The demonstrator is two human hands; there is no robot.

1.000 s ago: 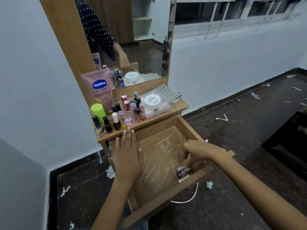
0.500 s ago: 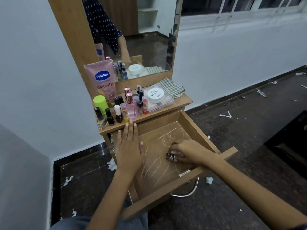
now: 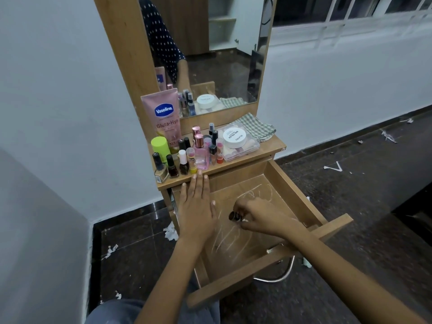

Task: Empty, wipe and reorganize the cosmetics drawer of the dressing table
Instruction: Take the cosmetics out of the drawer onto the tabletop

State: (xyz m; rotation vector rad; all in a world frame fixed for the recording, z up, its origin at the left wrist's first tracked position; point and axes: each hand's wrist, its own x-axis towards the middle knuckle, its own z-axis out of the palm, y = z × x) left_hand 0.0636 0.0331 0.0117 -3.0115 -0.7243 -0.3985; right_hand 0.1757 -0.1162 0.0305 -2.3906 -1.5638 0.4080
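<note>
One scratched wooden drawer (image 3: 236,232), rectangular.

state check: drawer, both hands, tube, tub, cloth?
wooden drawer: pulled open, white scribbles inside
left hand: flat, on drawer's left edge
right hand: grips small dark bottle
pink Vaseline tube: upright
white round tub: lid on
checked cloth: crumpled

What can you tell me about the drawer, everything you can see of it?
The drawer is a light-brown, wood-look box, pulled fully out below the tabletop. White scribble marks streak its floor. A curved metal handle hangs under its front panel. The left hand lies flat over its left wall; the right hand holds a small dark bottle above the floor. Nothing else shows inside.
</note>
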